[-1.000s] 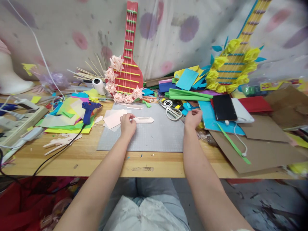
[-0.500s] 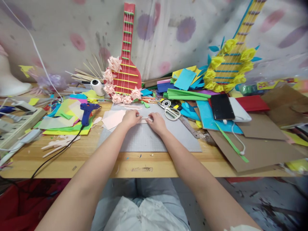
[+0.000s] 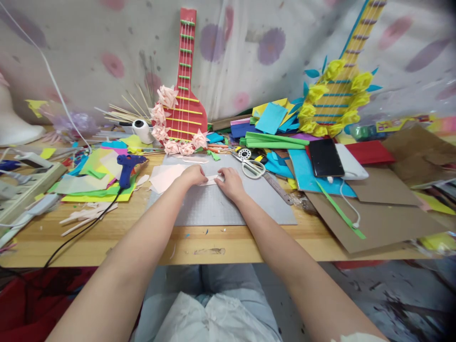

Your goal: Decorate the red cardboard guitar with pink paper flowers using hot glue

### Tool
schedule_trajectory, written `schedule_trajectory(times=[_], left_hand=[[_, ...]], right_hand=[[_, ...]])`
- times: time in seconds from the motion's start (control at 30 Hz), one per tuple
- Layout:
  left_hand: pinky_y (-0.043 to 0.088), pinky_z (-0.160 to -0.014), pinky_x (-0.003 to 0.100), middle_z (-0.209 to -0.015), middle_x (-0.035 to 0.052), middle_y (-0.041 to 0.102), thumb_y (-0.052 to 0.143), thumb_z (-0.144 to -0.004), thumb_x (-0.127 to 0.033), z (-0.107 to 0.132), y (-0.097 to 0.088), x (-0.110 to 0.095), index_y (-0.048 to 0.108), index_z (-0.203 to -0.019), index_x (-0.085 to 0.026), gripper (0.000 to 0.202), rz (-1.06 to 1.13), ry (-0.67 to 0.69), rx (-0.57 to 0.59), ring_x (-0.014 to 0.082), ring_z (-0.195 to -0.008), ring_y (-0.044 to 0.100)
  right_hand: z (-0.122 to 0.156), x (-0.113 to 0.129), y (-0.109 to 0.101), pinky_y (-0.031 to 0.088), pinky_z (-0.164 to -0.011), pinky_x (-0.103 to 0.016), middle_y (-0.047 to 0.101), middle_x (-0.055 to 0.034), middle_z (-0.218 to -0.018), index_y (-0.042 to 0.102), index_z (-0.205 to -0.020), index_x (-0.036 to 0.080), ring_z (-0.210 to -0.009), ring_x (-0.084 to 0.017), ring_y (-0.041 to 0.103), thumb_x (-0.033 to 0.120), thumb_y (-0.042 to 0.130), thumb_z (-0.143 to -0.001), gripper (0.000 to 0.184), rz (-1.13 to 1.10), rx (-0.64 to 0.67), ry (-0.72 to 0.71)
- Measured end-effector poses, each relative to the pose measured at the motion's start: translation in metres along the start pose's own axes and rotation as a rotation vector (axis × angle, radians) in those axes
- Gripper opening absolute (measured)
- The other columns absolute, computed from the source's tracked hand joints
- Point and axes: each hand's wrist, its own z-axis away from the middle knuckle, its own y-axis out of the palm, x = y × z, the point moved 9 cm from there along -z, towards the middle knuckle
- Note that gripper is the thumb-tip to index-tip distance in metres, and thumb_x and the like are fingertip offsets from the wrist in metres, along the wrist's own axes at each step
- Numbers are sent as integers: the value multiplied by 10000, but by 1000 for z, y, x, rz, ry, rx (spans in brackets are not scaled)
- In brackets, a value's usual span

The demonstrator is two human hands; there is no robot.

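Note:
A narrow pale pink paper strip (image 3: 211, 180) lies over the grey cutting mat (image 3: 210, 211), between my two hands. My left hand (image 3: 193, 175) pinches its left end, fingers bent. At the other end, my right hand (image 3: 231, 182) grips the strip with thumb and fingertips. Pale pink paper sheets (image 3: 164, 177) rest just left of my left hand, partly under my wrist. Scissors with white handles (image 3: 253, 168) lie right of my right hand, beside a metal ruler (image 3: 278, 188).
A red paper lute with pink flowers (image 3: 187, 114) stands behind the mat; a yellow one (image 3: 335, 97) leans farther right. A blue glue gun (image 3: 126, 170) rests on coloured paper at left, its cord trailing forward. A black phone (image 3: 326, 158) and cardboard (image 3: 377, 223) lie right.
The strip between my hands now lies flatter and shows more of its face. My fingers have shifted slightly along it. The whole view has moved a little.

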Motion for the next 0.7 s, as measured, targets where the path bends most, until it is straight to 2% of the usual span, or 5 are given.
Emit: schedule_trajectory(times=[0.13, 0.27, 0.53, 0.63, 0.7], left_hand=[[435, -643, 254, -756, 28, 669, 614, -639, -272, 6, -1, -8, 602, -699, -200, 95, 27, 96, -60, 175, -738, 600], [435, -676, 271, -772, 37, 658, 582, -663, -242, 15, -1, -12, 584, -729, -191, 83, 86, 181, -140, 179, -756, 591], [410, -627, 244, -862, -4, 640, 609, -644, -179, 20, 3, -3, 534, -992, -203, 357, 324, 185, -146, 131, -716, 568], [405, -629, 256, -818, -1, 631, 606, -659, -196, 22, 2, -3, 579, -908, -203, 251, 278, 195, -151, 139, -708, 560], [411, -678, 274, -809, 12, 627, 595, -665, -183, 25, -2, -7, 596, -800, -199, 136, 216, 254, -208, 160, -761, 558]], right_hand=[[1, -1, -2, 375, -858, -321, 578, -89, -995, 594, -1055, 162, -943, -206, 492, 317, 543, -795, 307, -43, -18, 8], [0, 0, -4, 374, -872, -316, 603, -73, -1002, 604, -1068, 172, -926, -194, 502, 303, 542, -799, 305, -114, 1, 15], [-2, -1, -3, 367, -853, -313, 583, -50, -903, 624, -1031, 193, -900, -194, 477, 206, 536, -775, 271, -133, 50, 20], [-2, -1, -2, 361, -857, -313, 561, -45, -874, 642, -954, 197, -898, -194, 467, 201, 539, -765, 215, -130, 57, 18], [-2, 0, -2, 357, -862, -311, 552, -46, -879, 648, -881, 194, -916, -196, 460, 190, 538, -758, 165, -126, 62, 14]])
